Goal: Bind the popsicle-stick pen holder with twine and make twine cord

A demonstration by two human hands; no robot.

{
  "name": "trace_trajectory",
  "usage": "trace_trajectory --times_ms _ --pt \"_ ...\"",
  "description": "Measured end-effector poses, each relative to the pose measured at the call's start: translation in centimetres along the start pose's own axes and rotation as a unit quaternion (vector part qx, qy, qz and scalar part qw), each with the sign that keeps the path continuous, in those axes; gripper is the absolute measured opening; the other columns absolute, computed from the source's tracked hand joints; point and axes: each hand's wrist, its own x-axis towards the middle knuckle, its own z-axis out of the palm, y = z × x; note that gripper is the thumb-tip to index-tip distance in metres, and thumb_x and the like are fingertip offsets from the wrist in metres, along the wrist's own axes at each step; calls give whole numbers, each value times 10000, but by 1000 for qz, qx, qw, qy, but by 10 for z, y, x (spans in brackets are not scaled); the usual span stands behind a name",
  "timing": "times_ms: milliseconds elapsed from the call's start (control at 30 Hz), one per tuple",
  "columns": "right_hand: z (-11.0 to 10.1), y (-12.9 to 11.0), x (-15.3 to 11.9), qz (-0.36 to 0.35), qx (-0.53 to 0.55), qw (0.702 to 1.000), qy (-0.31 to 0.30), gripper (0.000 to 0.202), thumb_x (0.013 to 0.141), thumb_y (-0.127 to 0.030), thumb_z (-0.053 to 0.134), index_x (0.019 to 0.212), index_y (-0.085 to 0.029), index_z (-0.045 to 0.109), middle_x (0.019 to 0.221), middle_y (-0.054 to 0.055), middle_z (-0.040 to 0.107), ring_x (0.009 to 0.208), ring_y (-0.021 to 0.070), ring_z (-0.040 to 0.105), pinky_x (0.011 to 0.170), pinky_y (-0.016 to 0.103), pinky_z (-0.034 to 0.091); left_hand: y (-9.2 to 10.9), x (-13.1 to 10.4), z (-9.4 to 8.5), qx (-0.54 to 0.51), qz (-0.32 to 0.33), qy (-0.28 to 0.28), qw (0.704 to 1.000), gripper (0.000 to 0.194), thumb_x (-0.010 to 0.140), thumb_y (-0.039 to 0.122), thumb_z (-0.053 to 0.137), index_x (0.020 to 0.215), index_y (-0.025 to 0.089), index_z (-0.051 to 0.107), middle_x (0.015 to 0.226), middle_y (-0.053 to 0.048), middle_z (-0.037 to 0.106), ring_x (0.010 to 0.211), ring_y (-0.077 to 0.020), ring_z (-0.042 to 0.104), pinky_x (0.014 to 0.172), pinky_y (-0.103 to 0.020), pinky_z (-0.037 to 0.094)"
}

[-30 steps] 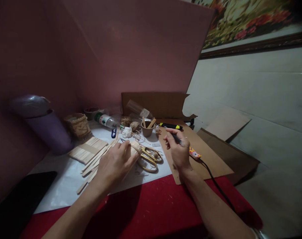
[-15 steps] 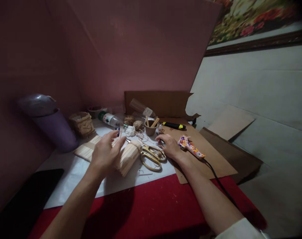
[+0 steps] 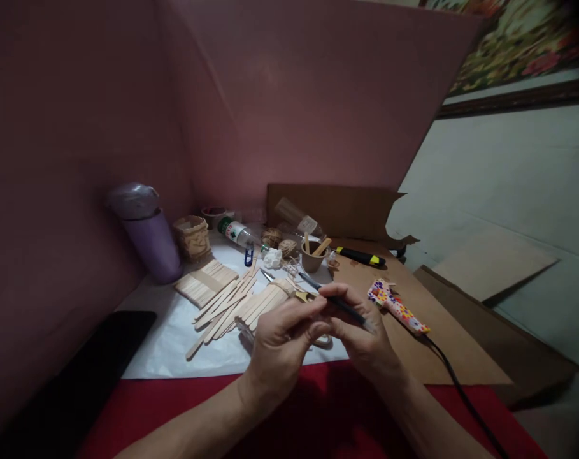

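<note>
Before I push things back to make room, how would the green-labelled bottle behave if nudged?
The green-labelled bottle would probably roll, since it lies on its side. It looks like thin, see-through plastic, so likely light and easily dented.

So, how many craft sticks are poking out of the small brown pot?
2. One craft stick stands nearly upright on the left side of the small brown pot; the other stick leans out to the right. Any shorter ones down inside could be hidden.
</note>
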Motion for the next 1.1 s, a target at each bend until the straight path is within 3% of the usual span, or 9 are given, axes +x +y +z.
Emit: trace_trajectory --times_ms 133,233,333,400,533,733,867,1100 --pt "-1 7 3 4 65 998 -2 295 716 -252 729 965 -247 570 809 -4 625 696 148 606 622 270 493 -1 1 0 -97 -108 -1 989 215 689 253 729 901 222 735 722 -18 613 466 -78 499 394 -215 382" --pt "1 3 3 -41 24 999 6 221 787 -288 661 986 -256 572 850 17 644 721 161 615 642 293 497 -1 -1 1 -78 -76 -2 994 92 689 236 727 773 199 716 735 -26 601 596 -131 584 479 -242 462" --pt "3 -3 1 -132 -56 985 93 183 863 -331 563 1026 -254 598 880 45 663 813 178 618 734 323 482 -3 -4 3 -45 -35 -12 998 60 762 250 656 795 200 655 888 -55 624 770 -176 623 628 -297 523" --pt "2 -7 -1 -180 -64 971 143 217 884 -379 521 1028 -250 620 778 34 647 728 164 602 691 313 468 -4 -5 3 -17 -46 -29 998 83 825 274 581 843 199 612 895 -59 639 760 -169 629 648 -306 522" --pt "2 -13 -4 -229 -19 954 194 276 876 -454 501 901 -227 657 582 2 523 533 134 500 508 269 396 -9 -3 2 41 -80 -52 995 130 857 319 534 840 192 554 785 -45 644 632 -140 611 539 -269 490" --pt "1 -15 -8 -221 -33 955 193 242 899 -408 477 806 -246 631 529 -16 472 445 116 409 427 244 310 -19 0 -2 101 -60 -39 992 158 827 344 573 879 197 602 729 -39 614 553 -128 556 469 -258 468" --pt "2 -16 -9 -232 -33 954 189 241 896 -400 487 814 -243 650 540 -13 474 452 109 415 420 239 302 -20 0 -3 143 -37 -44 988 184 843 332 550 957 212 632 799 -56 628 583 -131 559 466 -251 456" --pt "3 -16 -11 -182 -22 963 198 241 896 -407 482 787 -239 616 527 -23 453 466 111 425 429 228 317 -18 0 -2 127 -25 -46 990 152 848 283 544 952 234 644 798 -44 625 604 -127 549 515 -253 471"
